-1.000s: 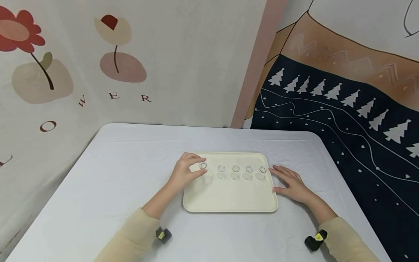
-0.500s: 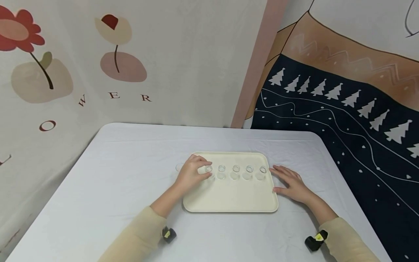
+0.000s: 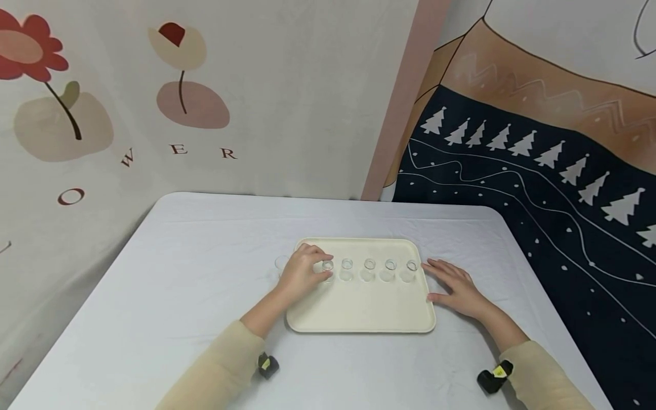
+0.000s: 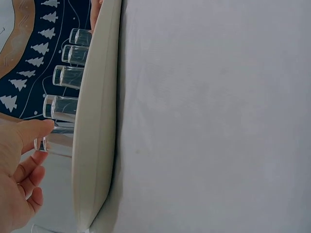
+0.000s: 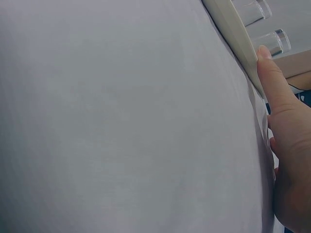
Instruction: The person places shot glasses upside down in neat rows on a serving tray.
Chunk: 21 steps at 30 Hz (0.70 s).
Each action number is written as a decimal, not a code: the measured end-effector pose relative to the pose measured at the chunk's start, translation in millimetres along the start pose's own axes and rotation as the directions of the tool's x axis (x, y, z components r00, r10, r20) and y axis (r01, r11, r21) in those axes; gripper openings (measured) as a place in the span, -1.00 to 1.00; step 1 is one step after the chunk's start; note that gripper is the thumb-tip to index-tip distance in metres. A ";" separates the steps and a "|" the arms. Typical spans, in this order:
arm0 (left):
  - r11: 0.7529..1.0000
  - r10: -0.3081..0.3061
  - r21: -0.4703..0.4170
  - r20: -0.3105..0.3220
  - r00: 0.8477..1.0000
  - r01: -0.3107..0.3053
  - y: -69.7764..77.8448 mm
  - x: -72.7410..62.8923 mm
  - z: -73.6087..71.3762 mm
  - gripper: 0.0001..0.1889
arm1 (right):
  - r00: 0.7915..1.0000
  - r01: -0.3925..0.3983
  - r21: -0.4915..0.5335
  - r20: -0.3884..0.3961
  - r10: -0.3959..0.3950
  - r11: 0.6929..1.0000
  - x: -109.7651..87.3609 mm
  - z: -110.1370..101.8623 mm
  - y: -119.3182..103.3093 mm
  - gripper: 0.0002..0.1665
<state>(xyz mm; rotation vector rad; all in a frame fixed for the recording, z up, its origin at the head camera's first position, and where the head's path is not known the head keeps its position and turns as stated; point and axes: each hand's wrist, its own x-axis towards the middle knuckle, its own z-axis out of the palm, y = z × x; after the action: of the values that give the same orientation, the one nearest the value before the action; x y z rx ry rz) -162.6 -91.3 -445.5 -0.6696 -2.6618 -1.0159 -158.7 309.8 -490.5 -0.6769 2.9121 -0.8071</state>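
Observation:
A cream tray (image 3: 361, 310) lies on the table, with a row of small clear glasses across it. My left hand (image 3: 303, 270) pinches the leftmost small glass (image 3: 328, 265) between thumb and fingers; the left wrist view shows that glass (image 4: 60, 143) standing on the tray beside its neighbour (image 4: 62, 108). My right hand (image 3: 456, 288) rests at the tray's right edge with fingers extended. In the right wrist view its thumb (image 5: 273, 80) touches the rim near the rightmost glass (image 5: 273, 42). Further glasses in the row include one in the middle (image 3: 369, 270).
Left of the tray, partly hidden behind my left hand, is another clear glass rim (image 3: 280, 262). White cloth (image 3: 215, 245) covers the table. Printed curtains (image 3: 292, 114) hang behind it. Black wrist cameras (image 3: 268, 365) sit at both sleeves.
My left hand has moved right and slightly down with the small glass, bringing it to the left end of the row. The right hand has stayed still.

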 end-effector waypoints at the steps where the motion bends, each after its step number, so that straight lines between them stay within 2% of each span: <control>1: 1.000 -0.004 0.004 0.003 1.000 0.004 -0.3 0.2 0.4 -0.66 | 1.000 -0.001 -0.001 -0.001 0.001 1.000 0.1 0.2 0.3 -0.08; 13: 1.000 -0.013 0.017 -0.006 1.000 0.013 -0.2 -0.8 -0.7 -0.61 | 1.000 0.010 0.001 -0.010 -0.010 1.000 -0.6 0.7 0.9 -0.09; 21: 0.999 -0.016 -0.030 -0.051 0.999 0.014 1.6 -5.2 -12.4 -0.60 | 0.999 0.026 -0.001 -0.024 -0.026 1.000 -0.9 0.9 1.2 -0.10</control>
<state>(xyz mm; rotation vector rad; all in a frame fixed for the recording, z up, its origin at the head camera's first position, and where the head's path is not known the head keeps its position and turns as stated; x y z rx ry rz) -156.8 -100.4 -437.3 -0.6219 -2.6161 -1.0639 -158.2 310.7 -491.9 -0.7110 2.9306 -0.8225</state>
